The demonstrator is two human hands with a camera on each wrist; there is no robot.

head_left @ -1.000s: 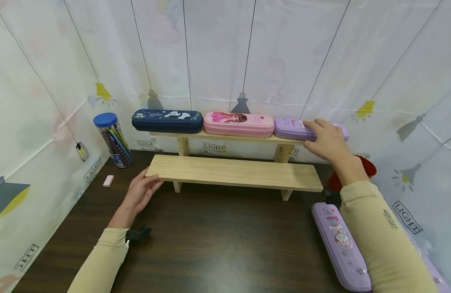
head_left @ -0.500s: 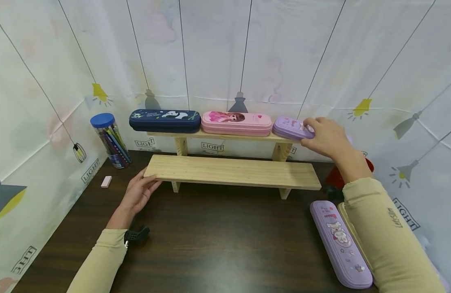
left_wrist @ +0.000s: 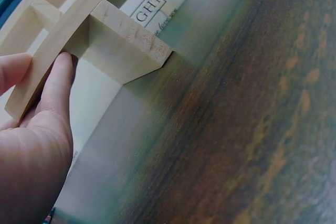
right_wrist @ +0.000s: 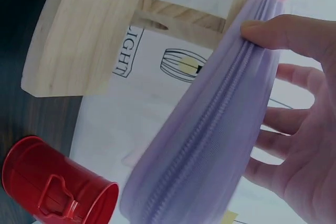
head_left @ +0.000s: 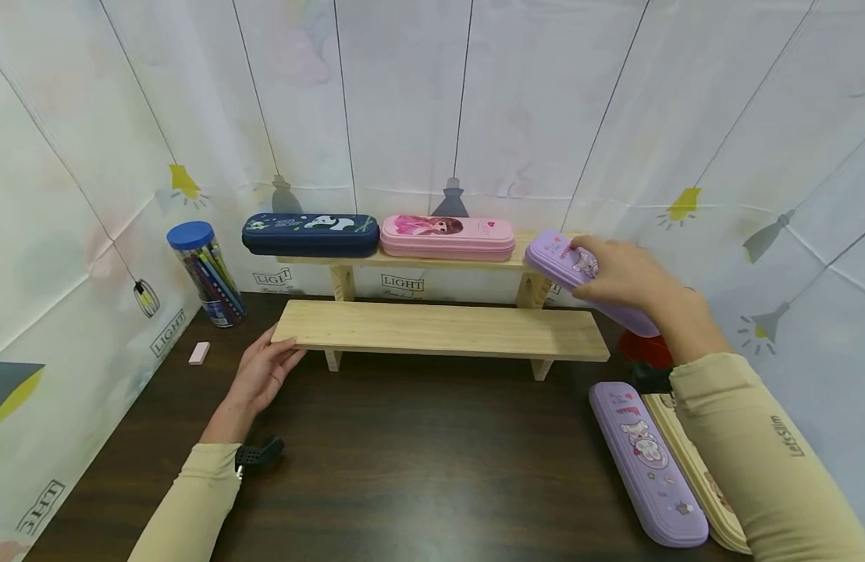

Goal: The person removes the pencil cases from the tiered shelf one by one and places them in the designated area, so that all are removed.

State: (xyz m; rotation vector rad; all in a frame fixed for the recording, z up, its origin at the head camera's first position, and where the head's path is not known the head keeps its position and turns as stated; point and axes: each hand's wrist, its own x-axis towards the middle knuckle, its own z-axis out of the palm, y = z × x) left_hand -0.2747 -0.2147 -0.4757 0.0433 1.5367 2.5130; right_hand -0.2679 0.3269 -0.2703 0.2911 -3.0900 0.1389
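A two-tier wooden shelf (head_left: 439,328) stands on the dark table. At its left end my left hand (head_left: 260,375) grips the lower board, thumb above and fingers beneath, as the left wrist view shows. My right hand (head_left: 629,277) holds a purple pencil case (head_left: 555,254) by its long sides, thumb and fingers on opposite edges. The case is tilted at the right end of the upper board, its right end swung down and forward; its zipper side (right_wrist: 199,124) faces the right wrist camera. A navy panda pencil case (head_left: 309,236) and a pink doll pencil case (head_left: 446,238) lie on the upper board.
Another purple pencil case (head_left: 650,468) lies on the table at right beside a yellow one (head_left: 685,445), partly under my right sleeve. A red metal cup (right_wrist: 58,182) is behind the right arm. At left are a blue-lidded pencil jar (head_left: 208,273) and a pink eraser (head_left: 199,353).
My right hand has turned the purple pencil case and drawn its right end down and toward me, away from the pink case's line. My left hand keeps its grip on the board.
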